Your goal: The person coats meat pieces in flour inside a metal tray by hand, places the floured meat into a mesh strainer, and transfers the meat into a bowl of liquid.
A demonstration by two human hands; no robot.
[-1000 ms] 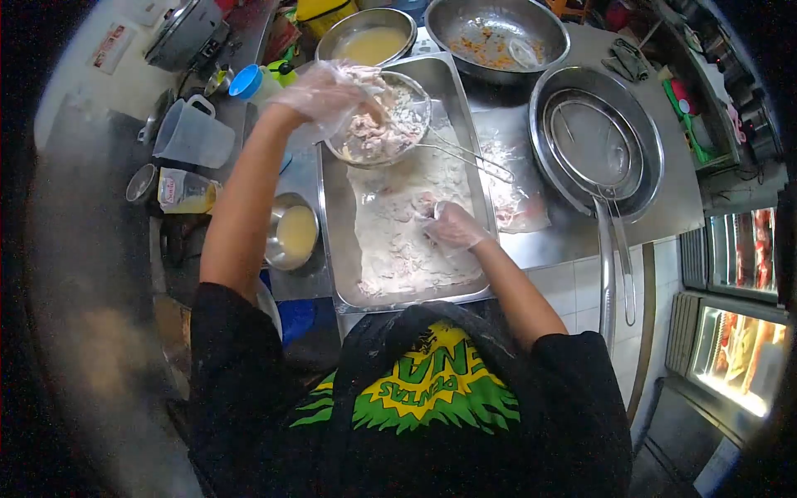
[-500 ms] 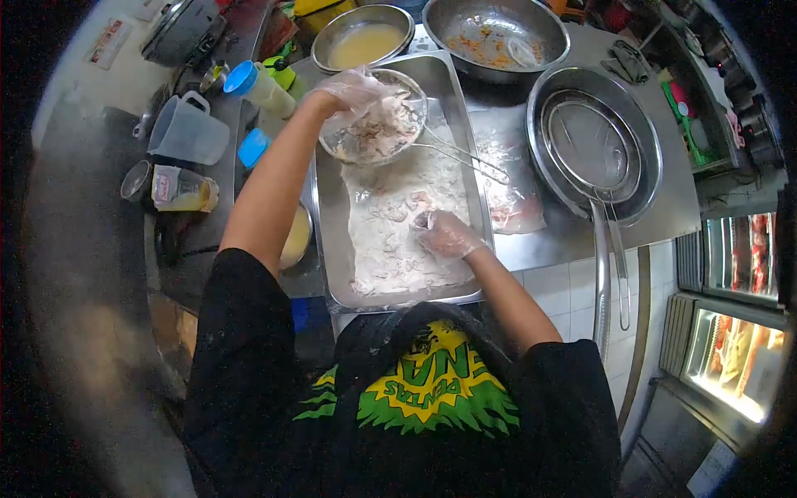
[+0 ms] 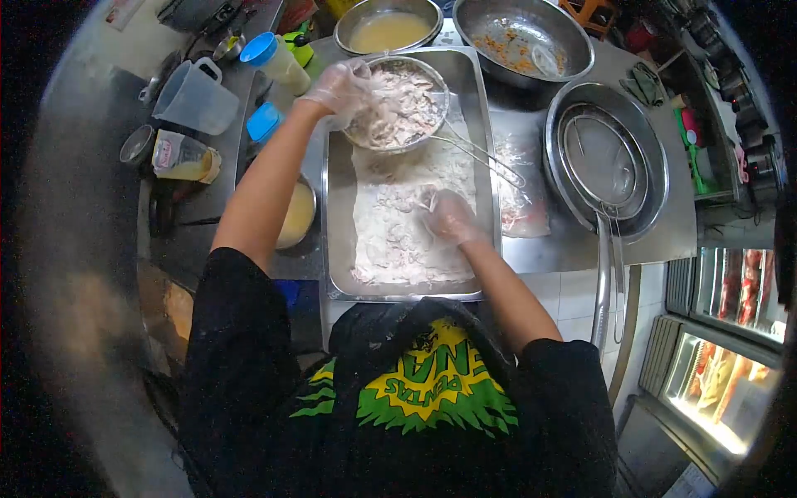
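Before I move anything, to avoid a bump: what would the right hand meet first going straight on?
Probably the floury layer in the tray; the strainer lies beyond, though depth is unclear.

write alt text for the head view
A gloved left hand is at the rim of a strainer of pale pieces, over a metal tray of white powder; the gloved right hand is at the powder. Metal bowls stand nearby.

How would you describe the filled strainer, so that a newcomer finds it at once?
Start from the large rectangular tray. At its far end, by the left hand, is a round strainer. Unlike the other strainer right of the tray, it holds white-coated pieces.
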